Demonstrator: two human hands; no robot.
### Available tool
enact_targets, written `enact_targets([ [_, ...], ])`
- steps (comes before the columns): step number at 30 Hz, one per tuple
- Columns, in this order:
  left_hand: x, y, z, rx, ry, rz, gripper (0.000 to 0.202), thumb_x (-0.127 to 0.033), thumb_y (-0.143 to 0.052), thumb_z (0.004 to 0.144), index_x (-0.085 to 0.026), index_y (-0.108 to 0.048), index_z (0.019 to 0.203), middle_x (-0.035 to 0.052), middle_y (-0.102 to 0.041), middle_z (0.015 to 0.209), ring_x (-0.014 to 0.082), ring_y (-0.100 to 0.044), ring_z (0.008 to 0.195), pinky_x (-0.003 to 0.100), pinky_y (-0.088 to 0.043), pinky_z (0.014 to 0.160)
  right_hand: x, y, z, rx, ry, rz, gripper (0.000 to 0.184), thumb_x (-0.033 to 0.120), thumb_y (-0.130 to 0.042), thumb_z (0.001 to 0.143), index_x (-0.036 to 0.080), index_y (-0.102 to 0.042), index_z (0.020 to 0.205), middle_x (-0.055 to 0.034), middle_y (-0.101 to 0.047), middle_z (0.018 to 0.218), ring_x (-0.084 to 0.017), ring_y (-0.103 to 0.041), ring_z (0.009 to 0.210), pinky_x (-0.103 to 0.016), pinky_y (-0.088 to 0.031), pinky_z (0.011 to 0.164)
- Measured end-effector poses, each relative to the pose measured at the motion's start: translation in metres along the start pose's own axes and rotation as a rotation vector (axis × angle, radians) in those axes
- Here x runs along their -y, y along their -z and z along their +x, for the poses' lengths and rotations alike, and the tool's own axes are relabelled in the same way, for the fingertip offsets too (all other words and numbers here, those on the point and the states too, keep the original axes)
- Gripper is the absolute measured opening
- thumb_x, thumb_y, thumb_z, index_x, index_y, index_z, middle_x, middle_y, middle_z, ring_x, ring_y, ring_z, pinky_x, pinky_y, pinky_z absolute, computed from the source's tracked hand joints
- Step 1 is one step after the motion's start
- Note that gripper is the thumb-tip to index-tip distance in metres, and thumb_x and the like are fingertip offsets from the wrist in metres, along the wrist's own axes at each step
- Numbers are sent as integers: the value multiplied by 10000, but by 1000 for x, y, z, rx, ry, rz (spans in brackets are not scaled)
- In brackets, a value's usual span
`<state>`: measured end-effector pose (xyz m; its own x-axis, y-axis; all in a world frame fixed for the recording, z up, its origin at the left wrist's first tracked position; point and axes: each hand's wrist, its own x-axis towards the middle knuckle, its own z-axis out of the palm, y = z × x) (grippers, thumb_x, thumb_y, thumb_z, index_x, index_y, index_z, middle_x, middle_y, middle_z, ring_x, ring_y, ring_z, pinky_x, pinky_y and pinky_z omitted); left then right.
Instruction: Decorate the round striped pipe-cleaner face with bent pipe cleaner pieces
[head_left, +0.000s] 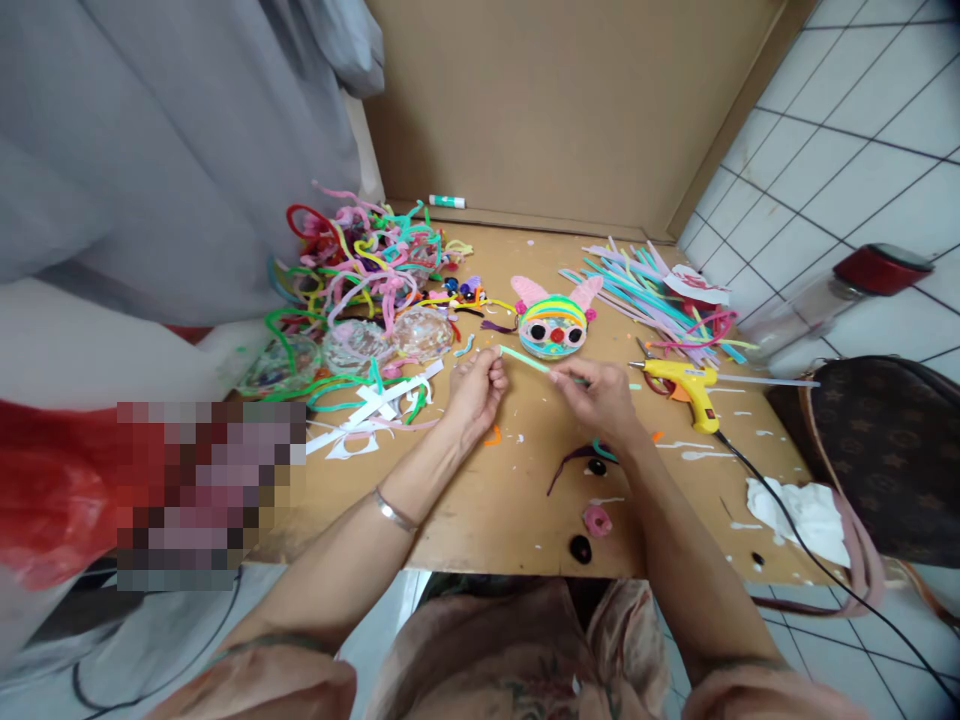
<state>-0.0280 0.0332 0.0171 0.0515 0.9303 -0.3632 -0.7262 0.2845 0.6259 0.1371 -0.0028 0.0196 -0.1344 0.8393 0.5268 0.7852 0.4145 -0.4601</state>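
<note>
My left hand [476, 388] and my right hand [596, 392] are both pinched on a light green pipe cleaner [525, 360], one at each end, holding it stretched just above the wooden table [517, 500]. Right behind it lies a round pipe-cleaner face [553, 322] with pink ears, striped top, black eyes and a red nose. A silver bangle sits on my left wrist.
A tangled heap of coloured pipe cleaners [360, 260] lies at the back left, a bundle of straight ones [645, 290] at the back right. A yellow glue gun [686, 385] with a black cord rests to the right. Small pompoms [596, 520], a tissue [802, 510], a brown bag [885, 450], a red-lidded jar [825, 300].
</note>
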Motion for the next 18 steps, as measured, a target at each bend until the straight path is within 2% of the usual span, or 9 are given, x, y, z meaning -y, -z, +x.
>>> enact_targets([
  [3,2,0,2,-39,-4,11,276,-115,-700,730,-159,-444,637,-84,-422,499,6,-329,436,115,-237,429,-1,1,0,131,-4,32,340,404,-538,904,199,-689,678,18,-626,570,-116,-526,531,-240,-344,552],
  [6,8,1,0,28,-55,99,295,-158,-719,721,-163,-443,619,-88,-403,500,17,-318,438,139,-233,437,-6,6,2,129,-55,4,464,455,-493,934,185,-636,586,24,-548,516,-112,-490,513,-246,-327,540],
  [7,11,2,-1,56,-86,153,280,-175,-720,720,-161,-460,617,-91,-394,496,21,-309,435,149,-229,440,-7,8,3,94,-52,-1,454,452,-486,939,185,-648,609,11,-580,557,-126,-526,553,-251,-360,564],
  [9,18,3,-4,106,-154,285,206,-205,-705,726,-151,-529,635,-94,-391,489,27,-297,429,166,-223,448,-8,10,4,1,-12,12,341,412,-500,933,191,-706,775,-40,-693,767,-180,-628,741,-287,-457,690],
  [11,24,4,-7,165,-203,403,156,-232,-700,718,-142,-588,656,-85,-432,500,31,-319,442,177,-228,464,-6,7,4,-48,51,57,252,363,-541,901,199,-711,990,-92,-722,1003,-226,-656,945,-354,-500,843],
  [12,27,5,-8,207,-216,444,151,-245,-703,709,-138,-607,662,-78,-457,511,33,-337,454,180,-236,475,-3,3,3,-37,73,83,269,340,-555,887,198,-695,1067,-105,-718,1059,-234,-657,985,-375,-507,879],
  [15,31,7,-8,295,-212,477,172,-277,-717,679,-135,-623,658,-69,-474,508,37,-340,459,189,-235,483,3,-9,0,28,80,133,320,263,-546,868,184,-662,1156,-105,-721,1078,-217,-676,942,-362,-537,842],
  [18,30,7,-6,296,-157,408,214,-317,-721,665,-142,-600,644,-83,-419,480,31,-279,426,193,-194,461,6,-17,-4,13,64,126,276,234,-547,861,192,-686,1096,-90,-730,1024,-220,-680,921,-354,-540,808],
])
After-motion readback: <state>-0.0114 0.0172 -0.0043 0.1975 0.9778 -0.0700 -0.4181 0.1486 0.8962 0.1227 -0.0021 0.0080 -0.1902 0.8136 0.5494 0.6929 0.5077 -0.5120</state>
